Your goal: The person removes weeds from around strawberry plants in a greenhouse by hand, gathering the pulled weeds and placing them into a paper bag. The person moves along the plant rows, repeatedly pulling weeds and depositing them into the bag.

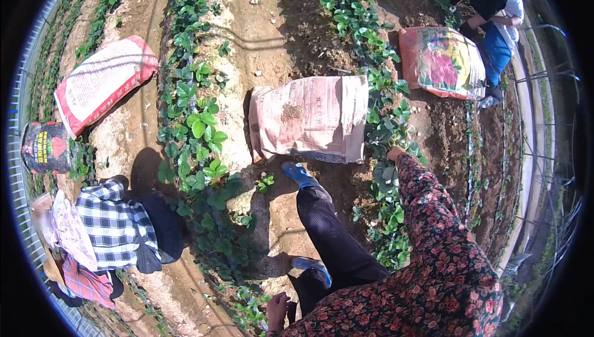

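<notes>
I get hard, bright daylight from above, its source out of view. It bleaches the soil (247,21) and the left sack (99,83), and lights the leaves (201,123) vivid green. Thin shadow bands (253,43) cross both sack and soil; a dark, rounded shadow (147,167) sits beside the checked shirt (111,222). My view's middle is sharp; toward the rim detail softens, the fence (20,120) and path (526,120) bow, and a bluish fringe meets black corners.
</notes>
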Available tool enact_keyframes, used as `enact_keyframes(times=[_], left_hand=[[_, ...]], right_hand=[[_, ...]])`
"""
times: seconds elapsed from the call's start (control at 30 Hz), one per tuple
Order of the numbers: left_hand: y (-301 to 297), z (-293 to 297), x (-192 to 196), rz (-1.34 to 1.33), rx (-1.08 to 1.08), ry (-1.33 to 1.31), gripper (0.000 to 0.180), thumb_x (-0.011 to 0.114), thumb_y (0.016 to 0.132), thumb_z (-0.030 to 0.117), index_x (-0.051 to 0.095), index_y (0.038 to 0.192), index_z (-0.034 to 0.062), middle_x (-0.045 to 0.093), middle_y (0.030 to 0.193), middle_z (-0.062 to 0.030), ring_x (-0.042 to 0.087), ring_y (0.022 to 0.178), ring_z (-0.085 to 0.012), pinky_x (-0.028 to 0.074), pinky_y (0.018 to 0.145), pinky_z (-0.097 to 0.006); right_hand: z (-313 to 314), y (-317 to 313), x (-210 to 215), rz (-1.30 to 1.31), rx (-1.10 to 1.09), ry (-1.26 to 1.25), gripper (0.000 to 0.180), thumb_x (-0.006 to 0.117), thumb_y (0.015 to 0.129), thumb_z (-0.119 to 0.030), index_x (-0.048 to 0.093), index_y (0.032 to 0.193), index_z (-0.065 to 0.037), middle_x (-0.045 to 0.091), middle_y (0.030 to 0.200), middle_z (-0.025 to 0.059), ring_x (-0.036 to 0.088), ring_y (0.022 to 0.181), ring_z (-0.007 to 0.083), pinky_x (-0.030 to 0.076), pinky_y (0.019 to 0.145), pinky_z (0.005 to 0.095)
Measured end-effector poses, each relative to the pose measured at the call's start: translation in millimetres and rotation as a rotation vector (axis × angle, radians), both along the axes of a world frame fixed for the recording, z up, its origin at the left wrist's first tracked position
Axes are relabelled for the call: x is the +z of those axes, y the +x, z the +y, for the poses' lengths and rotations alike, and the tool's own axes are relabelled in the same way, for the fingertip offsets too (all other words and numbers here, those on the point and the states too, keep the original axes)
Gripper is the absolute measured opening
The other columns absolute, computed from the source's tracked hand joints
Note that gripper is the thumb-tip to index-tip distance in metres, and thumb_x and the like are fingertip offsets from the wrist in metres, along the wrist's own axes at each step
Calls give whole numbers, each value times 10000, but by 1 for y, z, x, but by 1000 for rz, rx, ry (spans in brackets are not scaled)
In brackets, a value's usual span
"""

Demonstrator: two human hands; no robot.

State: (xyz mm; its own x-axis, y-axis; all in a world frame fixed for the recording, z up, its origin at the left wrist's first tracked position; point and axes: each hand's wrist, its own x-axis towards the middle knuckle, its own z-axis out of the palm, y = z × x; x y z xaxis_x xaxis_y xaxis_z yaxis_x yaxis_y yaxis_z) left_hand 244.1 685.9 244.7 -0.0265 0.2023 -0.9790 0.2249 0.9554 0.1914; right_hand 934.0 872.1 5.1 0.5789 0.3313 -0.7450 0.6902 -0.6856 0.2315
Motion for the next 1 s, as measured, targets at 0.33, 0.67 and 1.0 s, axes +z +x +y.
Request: enact_keyframes(times=[0.33, 0.67, 1.0], left_hand=[[45, 171, -9, 114, 27, -95, 309, 474, 909, 147, 515, 1145, -48, 640, 907, -150, 630, 752, -168, 498, 636, -252], [77, 192, 3, 144, 215, -155, 309, 484, 920, 201, 540, 1116, -31, 637, 885, -125, 629, 738, -168, 500, 615, -259], [80, 180, 40, 169, 397, -35, 298, 495, 914, 194, 543, 1124, -13, 636, 862, -98, 611, 693, -138, 488, 606, -241]], right_hand=[[152, -74, -58, 101, 695, 312, 223, 565, 751, -246, 668, 884, -100, 658, 878, 100, 626, 845, 249, 493, 753, 344], [172, -159, 75, 1181, -1509, 1050, 719, 458, 863, -567, 392, 1310, -8, 513, 1236, 146, 485, 1144, 276, 369, 986, 393], [276, -176, 177, 288, -235, 1051, 395, 638, 782, -251, 568, 1006, 67, 648, 907, 198, 633, 842, 293, 486, 754, 357]])
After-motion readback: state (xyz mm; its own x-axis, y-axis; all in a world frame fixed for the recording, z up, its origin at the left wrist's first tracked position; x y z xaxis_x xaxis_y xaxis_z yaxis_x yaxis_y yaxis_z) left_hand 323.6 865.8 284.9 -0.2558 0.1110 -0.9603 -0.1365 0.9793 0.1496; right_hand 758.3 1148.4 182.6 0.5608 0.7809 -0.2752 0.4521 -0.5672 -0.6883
